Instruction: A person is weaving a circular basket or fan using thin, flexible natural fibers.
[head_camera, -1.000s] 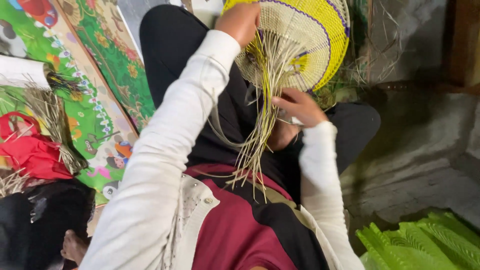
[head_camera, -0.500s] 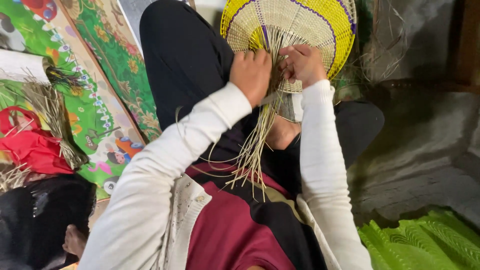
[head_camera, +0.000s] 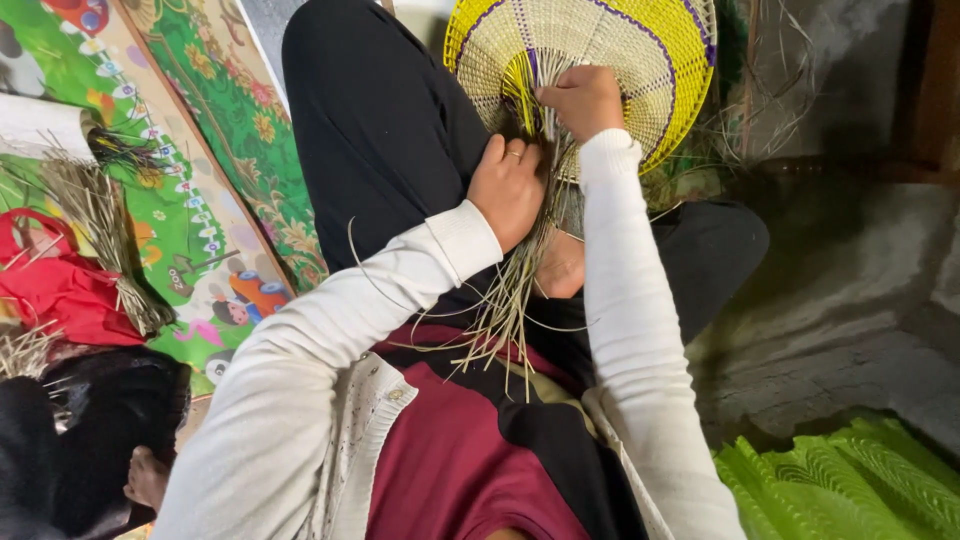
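Two bare hands work at one round woven panel of yellow and cream strips with purple lines (head_camera: 610, 60), seen from the single head view; it stands tilted against the person's raised knees in black trousers (head_camera: 390, 130), near the top of the frame. The right hand (head_camera: 583, 98) is curled nearly shut at the middle of the panel, its fingertips pinching a few yellow and pale strips where they leave the weave; the left hand (head_camera: 508, 185), with a ring on one finger, lies just below and beside it, fingers bent and partly closed over the bundle of loose straw-coloured strips (head_camera: 510, 300); whether it truly grips them I cannot tell. That bundle hangs free from the panel's centre down over the lap, its ends unwoven.

As a judgement, the weaving is well along: the broad fan of the panel looks close and finished out to its yellow rim, while the long hanging ends at the centre remain to be worked in or trimmed.

To the left lies a bright green patterned mat (head_camera: 200, 200); on it rest a bunch of dry straw (head_camera: 100, 230) and a red cloth bag (head_camera: 60, 290); a green ribbed woven piece (head_camera: 850, 480) lies at lower right on the grey floor (head_camera: 850, 300).
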